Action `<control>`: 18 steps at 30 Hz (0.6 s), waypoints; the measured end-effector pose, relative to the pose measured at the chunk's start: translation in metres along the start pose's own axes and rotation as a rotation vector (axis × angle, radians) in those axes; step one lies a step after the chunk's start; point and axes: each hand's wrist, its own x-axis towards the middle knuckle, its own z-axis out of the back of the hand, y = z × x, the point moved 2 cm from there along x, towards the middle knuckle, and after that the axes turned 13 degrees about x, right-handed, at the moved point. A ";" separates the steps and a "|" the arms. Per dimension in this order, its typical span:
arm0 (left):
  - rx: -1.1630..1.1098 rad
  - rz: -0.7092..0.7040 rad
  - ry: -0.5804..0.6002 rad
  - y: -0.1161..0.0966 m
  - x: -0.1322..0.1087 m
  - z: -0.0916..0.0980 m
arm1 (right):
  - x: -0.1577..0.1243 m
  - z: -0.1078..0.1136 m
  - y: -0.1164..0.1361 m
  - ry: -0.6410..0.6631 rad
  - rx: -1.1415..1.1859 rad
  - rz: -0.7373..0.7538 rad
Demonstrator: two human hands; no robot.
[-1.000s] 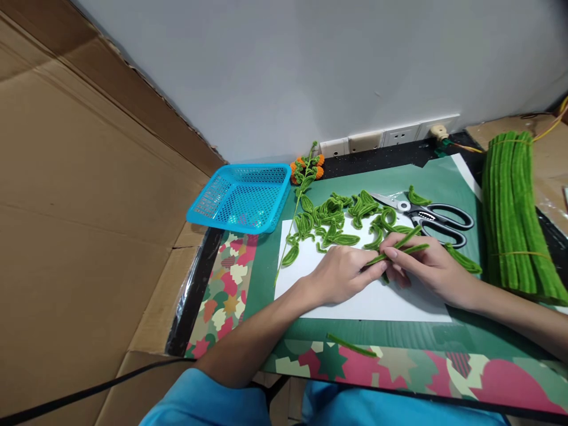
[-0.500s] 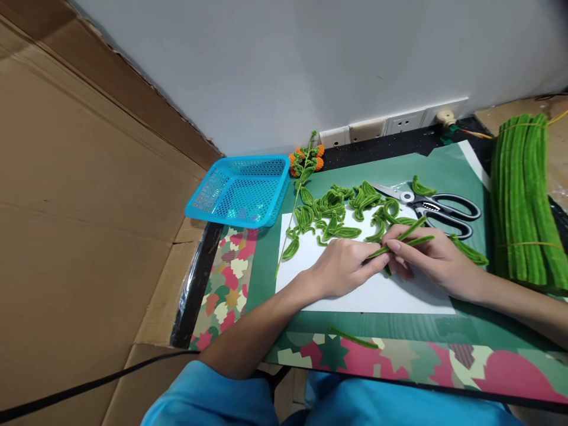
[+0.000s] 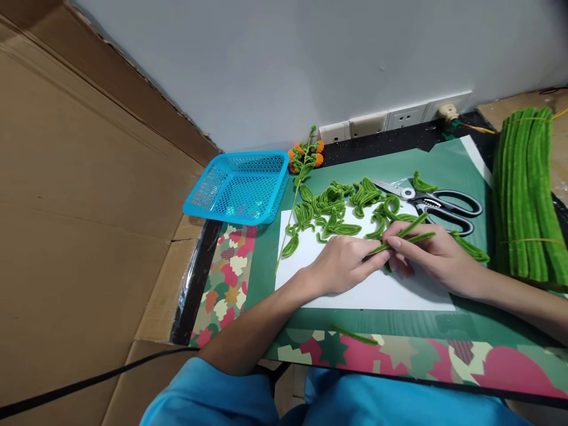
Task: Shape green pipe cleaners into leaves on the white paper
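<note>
Grips pinched nearly closed, left hand (image 3: 346, 264) and right hand (image 3: 437, 260) hold green fuzzy strips (image 3: 414, 224).

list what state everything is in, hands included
left hand, closed on green piece
right hand, pinching green piece
green piece, gripped, two ends sticking out
scissors, lying flat, blades apparently closed
blue basket, upright
green bundle, banded
plug, plugged in
loose strip, nearly straight
loose leaf shapes, curled or looped
white paper, flat, partly covered

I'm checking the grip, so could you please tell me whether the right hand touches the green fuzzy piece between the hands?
Touching: in the head view, the right hand pinches the green fuzzy piece, with the thumb lying across it.
</note>
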 end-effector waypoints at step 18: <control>0.003 -0.013 -0.022 0.002 -0.001 -0.001 | 0.001 0.000 -0.002 0.001 -0.012 0.004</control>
